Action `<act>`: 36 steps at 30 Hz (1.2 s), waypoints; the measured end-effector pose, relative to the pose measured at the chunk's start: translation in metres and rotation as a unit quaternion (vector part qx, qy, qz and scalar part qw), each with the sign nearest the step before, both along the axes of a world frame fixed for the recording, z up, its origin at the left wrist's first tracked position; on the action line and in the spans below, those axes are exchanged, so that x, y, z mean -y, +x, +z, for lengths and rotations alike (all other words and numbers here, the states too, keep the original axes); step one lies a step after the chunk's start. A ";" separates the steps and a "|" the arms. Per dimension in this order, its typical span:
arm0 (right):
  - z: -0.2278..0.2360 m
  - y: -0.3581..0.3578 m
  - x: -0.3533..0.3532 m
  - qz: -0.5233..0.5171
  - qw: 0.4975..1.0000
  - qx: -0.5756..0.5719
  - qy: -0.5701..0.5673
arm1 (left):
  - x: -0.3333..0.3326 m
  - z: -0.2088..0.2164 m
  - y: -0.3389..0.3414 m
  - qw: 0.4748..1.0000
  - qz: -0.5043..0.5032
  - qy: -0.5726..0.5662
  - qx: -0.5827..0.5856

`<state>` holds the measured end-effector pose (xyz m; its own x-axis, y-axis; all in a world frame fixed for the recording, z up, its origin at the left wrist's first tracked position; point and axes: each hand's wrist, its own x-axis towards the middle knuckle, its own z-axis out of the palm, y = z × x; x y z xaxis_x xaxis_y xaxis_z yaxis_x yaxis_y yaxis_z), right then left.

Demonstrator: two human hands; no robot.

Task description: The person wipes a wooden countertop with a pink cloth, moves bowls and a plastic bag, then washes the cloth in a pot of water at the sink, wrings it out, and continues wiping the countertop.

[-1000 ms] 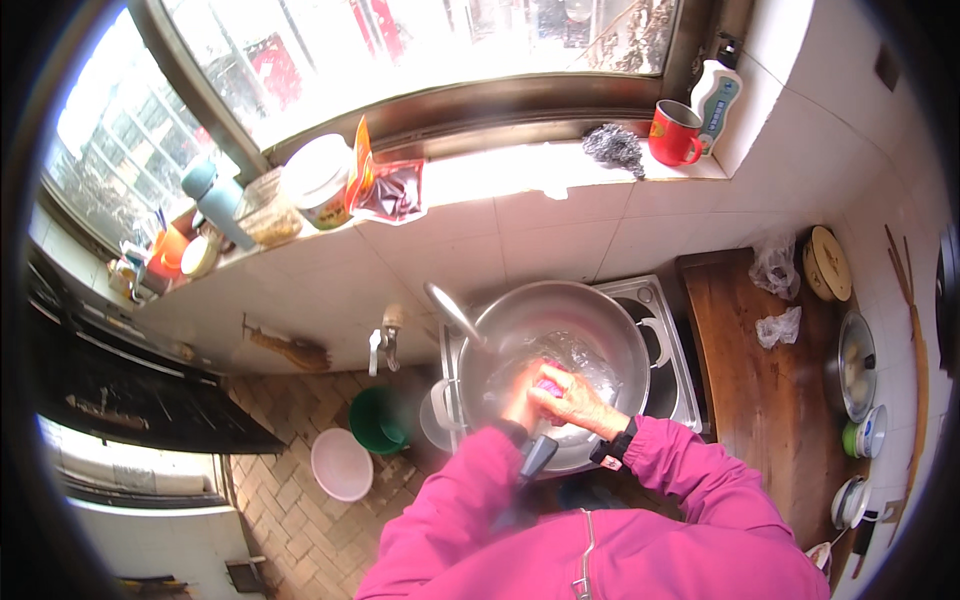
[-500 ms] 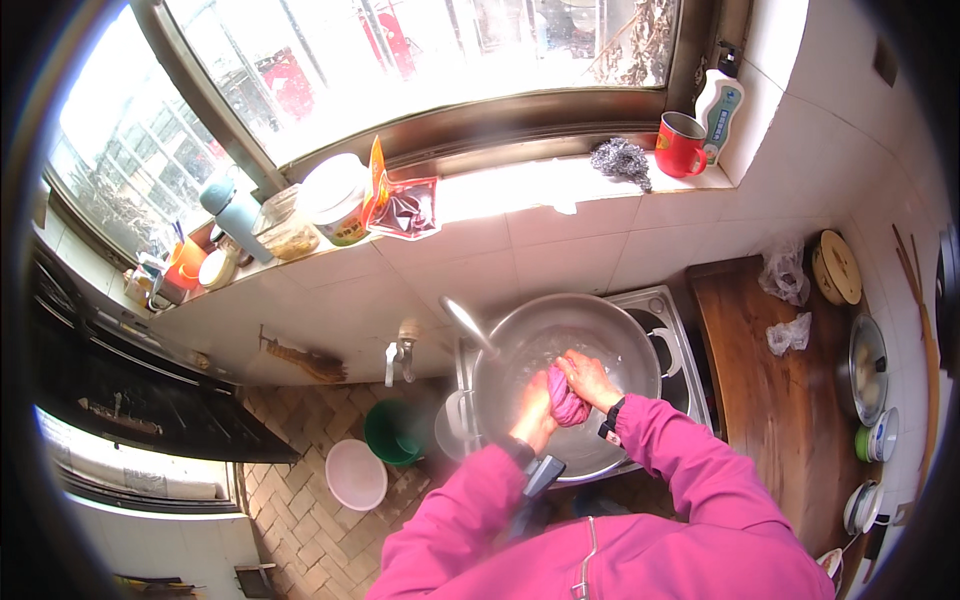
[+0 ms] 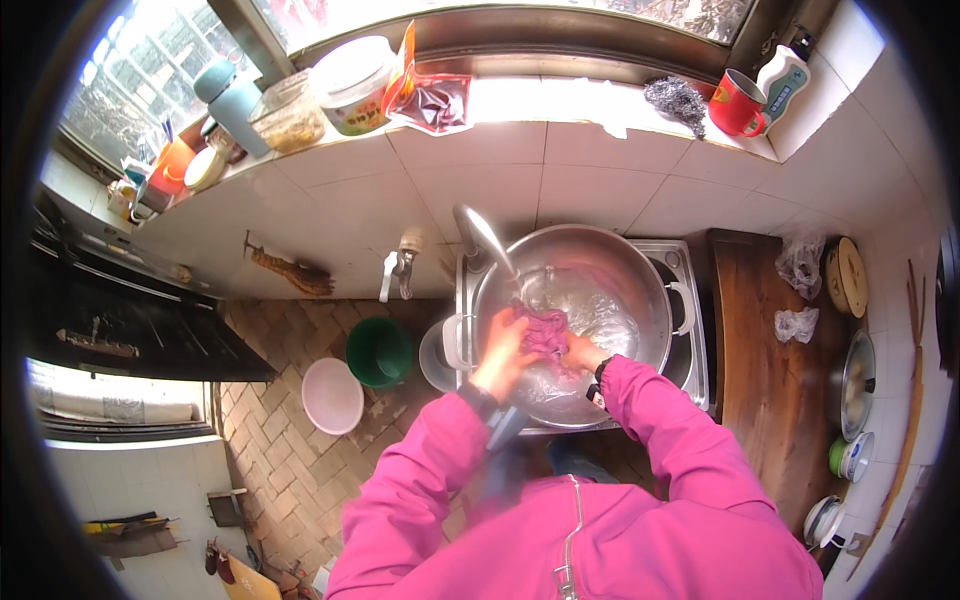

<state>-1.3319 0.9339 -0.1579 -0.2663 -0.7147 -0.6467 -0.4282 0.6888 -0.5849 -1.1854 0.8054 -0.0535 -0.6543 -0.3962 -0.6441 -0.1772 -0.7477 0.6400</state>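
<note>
A wet pink cloth [image 3: 543, 332] is bunched between my two hands, low inside a wide metal pot [image 3: 645, 265] with water in it. My left hand [image 3: 505, 345] grips the cloth's left side, with its thumb and fingers bent around it. On the lower right side of the cloth, my right hand [image 3: 583, 354] is closed on it; some of its fingers are hidden in the folds. The curved metal spout [image 3: 488, 238] comes over the pot's upper left rim, and water from it falls close to the cloth.
A wall tap [image 3: 400, 266] juts out left of the pot. Below it on the brick floor stand a green basin [image 3: 378, 353] and a pale pink basin [image 3: 332, 397]. A wooden counter [image 3: 755, 380] lies to the right. Bottles, jars and a red mug [image 3: 736, 104] line the windowsill.
The cloth went from a tight, twisted bundle to a looser, spread bunch under the spout. My hands have moved slightly apart, and the whole view has shifted.
</note>
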 end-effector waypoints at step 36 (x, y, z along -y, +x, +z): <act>0.228 -0.037 0.012 0.215 0.925 -0.146 -0.276 | 0.010 0.032 -0.050 0.870 -0.331 -0.187 -0.315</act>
<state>-1.3689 0.9222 0.0705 0.0142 -0.9953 -0.0960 -0.7893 0.0478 -0.6122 -1.2353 0.7958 -0.0211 -0.9951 0.0972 0.0167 -0.0167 -0.3335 0.9426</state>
